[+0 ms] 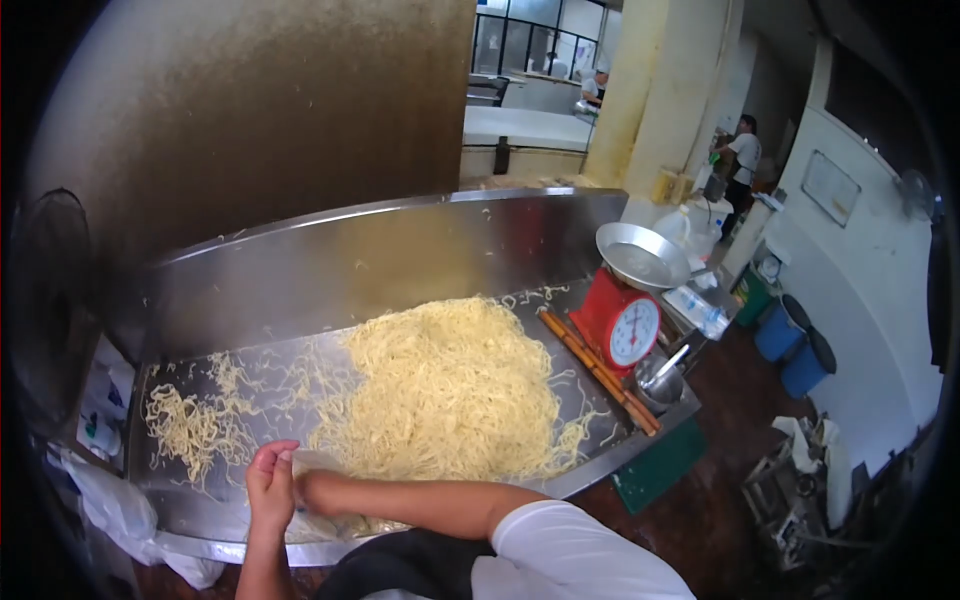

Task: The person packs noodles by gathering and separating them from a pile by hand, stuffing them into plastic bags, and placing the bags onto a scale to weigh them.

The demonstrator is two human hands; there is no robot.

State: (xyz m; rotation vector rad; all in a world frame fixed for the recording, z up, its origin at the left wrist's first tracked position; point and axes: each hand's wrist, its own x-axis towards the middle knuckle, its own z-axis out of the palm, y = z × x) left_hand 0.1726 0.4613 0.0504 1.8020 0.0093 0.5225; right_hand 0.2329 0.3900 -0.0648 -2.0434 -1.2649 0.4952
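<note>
By the worktop's (pixel 592 477) near edge, left hand (pixel 268 490) and right hand (pixel 325 492) (grip indeterminable) apparently prepare clear plastic (pixel 318 460) beside noodles (pixel 450 390); opening it seems called for next.

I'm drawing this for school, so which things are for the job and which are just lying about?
Probably for the job:
noodles, heaped
steel table under them
clear plastic by the right hand
red scale, maybe; it's untouched

Probably just lying about:
brown sticks, though they might be tools
blue bins
whiteboard
</note>
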